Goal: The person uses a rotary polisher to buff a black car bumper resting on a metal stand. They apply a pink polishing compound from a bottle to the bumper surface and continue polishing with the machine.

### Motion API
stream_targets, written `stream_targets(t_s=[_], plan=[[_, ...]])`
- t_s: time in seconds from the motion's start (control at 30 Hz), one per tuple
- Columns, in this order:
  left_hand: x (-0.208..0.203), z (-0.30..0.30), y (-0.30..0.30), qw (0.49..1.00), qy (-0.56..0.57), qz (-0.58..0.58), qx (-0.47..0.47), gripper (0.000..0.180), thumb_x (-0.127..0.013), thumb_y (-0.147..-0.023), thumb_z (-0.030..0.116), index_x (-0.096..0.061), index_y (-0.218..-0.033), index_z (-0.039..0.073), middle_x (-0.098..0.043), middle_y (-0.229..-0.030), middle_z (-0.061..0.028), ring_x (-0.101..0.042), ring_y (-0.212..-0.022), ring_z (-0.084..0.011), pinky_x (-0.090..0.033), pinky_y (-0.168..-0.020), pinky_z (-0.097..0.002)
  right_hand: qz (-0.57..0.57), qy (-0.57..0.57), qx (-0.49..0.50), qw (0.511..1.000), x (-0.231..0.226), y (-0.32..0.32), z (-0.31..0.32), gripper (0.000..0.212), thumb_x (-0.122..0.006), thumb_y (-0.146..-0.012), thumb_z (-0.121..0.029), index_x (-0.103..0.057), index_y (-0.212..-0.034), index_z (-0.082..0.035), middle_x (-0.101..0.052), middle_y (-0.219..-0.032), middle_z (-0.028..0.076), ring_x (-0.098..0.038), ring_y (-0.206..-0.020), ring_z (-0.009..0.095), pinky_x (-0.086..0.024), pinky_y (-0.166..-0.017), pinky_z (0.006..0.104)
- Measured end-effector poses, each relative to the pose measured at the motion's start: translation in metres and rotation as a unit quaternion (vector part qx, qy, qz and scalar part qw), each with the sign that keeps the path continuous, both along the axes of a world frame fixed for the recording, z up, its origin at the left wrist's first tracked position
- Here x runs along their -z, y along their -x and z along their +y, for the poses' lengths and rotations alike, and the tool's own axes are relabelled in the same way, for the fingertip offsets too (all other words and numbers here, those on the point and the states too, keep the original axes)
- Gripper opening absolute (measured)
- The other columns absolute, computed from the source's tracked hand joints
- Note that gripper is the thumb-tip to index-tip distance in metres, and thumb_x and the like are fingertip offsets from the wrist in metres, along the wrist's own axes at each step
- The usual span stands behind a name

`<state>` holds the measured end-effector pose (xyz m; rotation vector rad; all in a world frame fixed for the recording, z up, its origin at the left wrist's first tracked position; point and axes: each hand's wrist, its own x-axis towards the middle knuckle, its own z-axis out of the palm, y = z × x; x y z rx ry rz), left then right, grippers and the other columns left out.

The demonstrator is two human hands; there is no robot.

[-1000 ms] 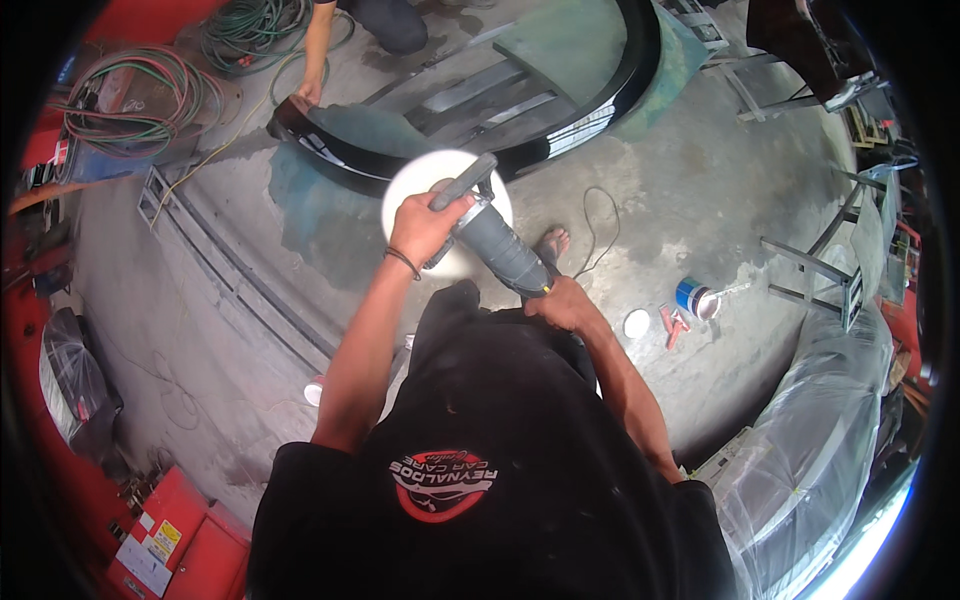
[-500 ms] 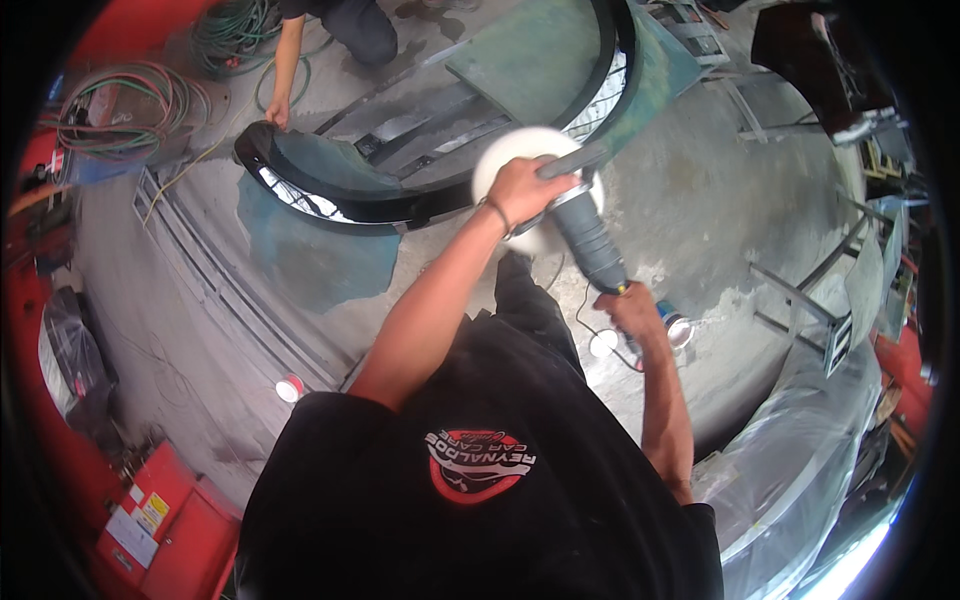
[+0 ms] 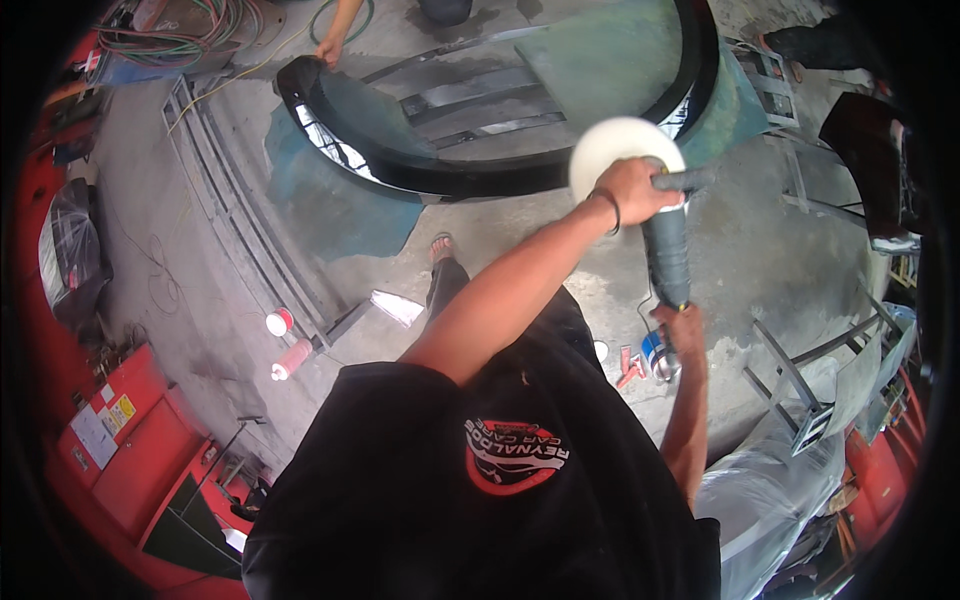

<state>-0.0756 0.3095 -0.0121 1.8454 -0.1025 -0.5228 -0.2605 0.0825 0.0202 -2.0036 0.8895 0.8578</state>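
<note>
A dark grey corded polisher with a round white pad is held out in front of me. My left hand is closed round its front grip by the pad. My right hand wraps the rear handle. The pad overlaps the near right curve of a glossy black car bumper; whether it touches the surface, I cannot tell. At the bumper's far left end, another person's hand rests on it.
Green-blue sheeting lies under the bumper. Metal rails run along the left floor, near a pink bottle and a white cloth or paper. A blue can stands below my right hand. Metal stands are at right.
The polisher has moved right along the bumper, its handle now pointing more straight toward me. My view has shifted, bringing the pink bottle and my foot into sight.
</note>
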Motion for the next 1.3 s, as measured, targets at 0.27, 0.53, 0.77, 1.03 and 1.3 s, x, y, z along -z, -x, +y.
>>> stream_targets(t_s=[0.27,0.53,0.77,1.03,1.3], plan=[[-0.004,0.128,0.106,0.997,-0.071,0.032,0.028,0.047,-0.080,-0.085,0.052,-0.082,-0.096,0.007,-0.077,-0.088,-0.0204,-0.075,-0.085,-0.0404,-0.059,-0.081,-0.0476,0.029,-0.055,-0.005,0.998,0.034,0.102,0.126,0.027,-0.084,-0.075,-0.015,-0.073,-0.092,0.002,-0.068,-0.070,0.007,-0.063,-0.062,0.016,-0.050,-0.062,0.0364],[-0.021,0.308,0.184,0.990,-0.088,0.102,-0.044,0.038,-0.082,-0.095,0.035,-0.080,-0.103,-0.002,-0.073,-0.076,-0.0096,-0.065,-0.069,-0.0129,-0.054,-0.068,-0.0340,0.035,-0.072,-0.106,0.991,0.033,0.138,0.293,0.047,-0.083,-0.074,-0.024,-0.075,-0.112,0.002,-0.078,-0.101,0.024,-0.077,-0.098,0.035,-0.058,-0.090,0.0432],[-0.020,0.403,0.205,0.985,-0.118,0.077,-0.098,0.035,-0.084,-0.093,0.031,-0.079,-0.098,-0.003,-0.072,-0.071,-0.0089,-0.063,-0.064,-0.0115,-0.053,-0.065,-0.0331,0.011,-0.123,-0.132,0.984,0.051,0.152,0.379,0.051,-0.079,-0.073,-0.031,-0.077,-0.118,-0.006,-0.078,-0.112,0.024,-0.073,-0.110,0.041,-0.056,-0.098,0.0448],[-0.039,0.340,0.219,0.995,-0.095,0.045,-0.002,0.036,-0.083,-0.092,0.035,-0.079,-0.098,-0.001,-0.075,-0.075,-0.0159,-0.073,-0.068,-0.0222,-0.055,-0.067,-0.0386,-0.023,-0.070,-0.040,0.997,0.064,0.218,0.355,0.050,-0.083,-0.072,-0.023,-0.076,-0.115,0.002,-0.078,-0.108,0.025,-0.076,-0.106,0.038,-0.057,-0.096,0.0429],[-0.002,0.215,0.149,0.971,-0.179,-0.060,0.148,0.053,-0.081,-0.085,0.056,-0.081,-0.089,0.003,-0.075,-0.079,-0.0199,-0.075,-0.078,-0.0396,-0.059,-0.074,-0.0480,-0.037,-0.111,0.148,0.982,0.080,0.200,0.282,0.028,-0.084,-0.073,-0.016,-0.072,-0.090,0.003,-0.070,-0.073,0.009,-0.067,-0.065,0.019,-0.053,-0.063,0.0367]])
